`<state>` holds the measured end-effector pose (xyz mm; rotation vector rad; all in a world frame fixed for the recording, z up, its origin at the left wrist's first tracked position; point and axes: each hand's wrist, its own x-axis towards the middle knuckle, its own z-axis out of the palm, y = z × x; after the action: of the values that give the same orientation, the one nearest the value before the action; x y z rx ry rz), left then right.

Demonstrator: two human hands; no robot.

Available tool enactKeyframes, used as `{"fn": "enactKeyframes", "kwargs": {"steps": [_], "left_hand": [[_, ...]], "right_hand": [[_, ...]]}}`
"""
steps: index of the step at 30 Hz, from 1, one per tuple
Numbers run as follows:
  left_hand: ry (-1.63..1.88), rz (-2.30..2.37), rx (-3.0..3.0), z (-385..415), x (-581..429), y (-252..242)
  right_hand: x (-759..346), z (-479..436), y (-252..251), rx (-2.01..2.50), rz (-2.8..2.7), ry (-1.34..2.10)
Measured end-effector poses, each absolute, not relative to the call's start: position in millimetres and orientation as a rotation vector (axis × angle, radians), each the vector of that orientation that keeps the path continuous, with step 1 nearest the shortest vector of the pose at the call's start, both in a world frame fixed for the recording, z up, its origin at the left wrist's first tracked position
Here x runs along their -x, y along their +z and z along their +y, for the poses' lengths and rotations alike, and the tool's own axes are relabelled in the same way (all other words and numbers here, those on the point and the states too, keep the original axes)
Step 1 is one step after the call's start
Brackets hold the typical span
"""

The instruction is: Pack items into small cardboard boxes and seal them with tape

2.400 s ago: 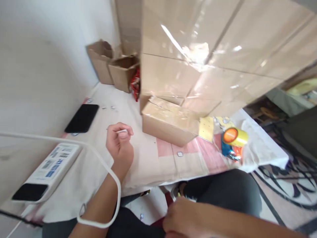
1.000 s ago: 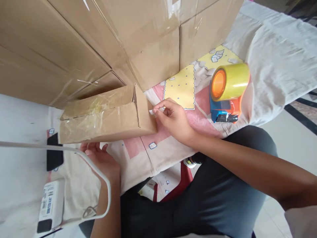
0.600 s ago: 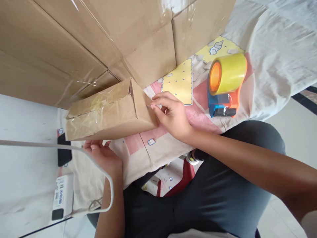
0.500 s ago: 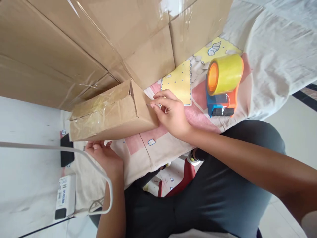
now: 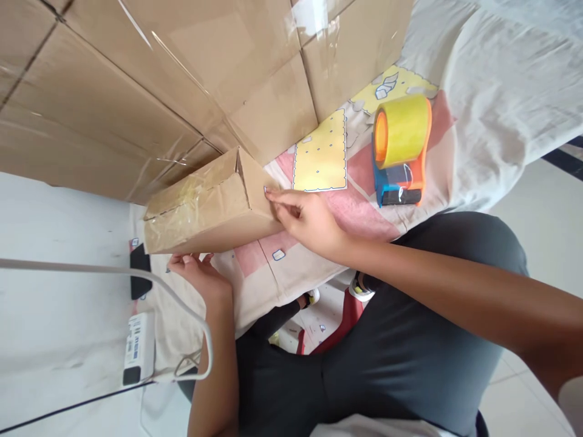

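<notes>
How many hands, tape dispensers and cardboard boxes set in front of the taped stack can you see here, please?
Hands: 2 (left hand, right hand)
Tape dispenser: 1
Cardboard box in front of the taped stack: 1
Total: 4

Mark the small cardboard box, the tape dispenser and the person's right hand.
Small cardboard box [image 5: 204, 197]: head view, on its taped upper face.
Tape dispenser [image 5: 403, 142]: head view, on its yellow tape roll.
Right hand [image 5: 314, 224]: head view, back of the hand.
</notes>
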<state>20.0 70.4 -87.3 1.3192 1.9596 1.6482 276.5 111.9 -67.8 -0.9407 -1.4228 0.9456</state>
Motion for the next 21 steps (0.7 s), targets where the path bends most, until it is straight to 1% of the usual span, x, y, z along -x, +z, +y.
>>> {"fn": "enactKeyframes", "kwargs": {"steps": [8, 13, 15, 18, 21], "left_hand": [[1.694, 1.904, -1.286, 72, -19, -86], [1.66, 1.902, -1.346, 73, -17, -90], [1.651, 1.883, -1.368, 73, -16, -92], [1.598, 1.926, -1.394, 72, -11, -95], [1.463, 2.02, -1.444, 72, -5, -101]], "right_hand": [[-298, 74, -71, 0.866, -1.592, 1.027], [-309, 71, -71, 0.86, -1.604, 0.97], [-312, 74, -68, 0.82, -1.616, 1.01], [-314, 80, -64, 0.798, -1.583, 1.14], [-309, 81, -66, 0.882, -1.436, 1.186]]}}
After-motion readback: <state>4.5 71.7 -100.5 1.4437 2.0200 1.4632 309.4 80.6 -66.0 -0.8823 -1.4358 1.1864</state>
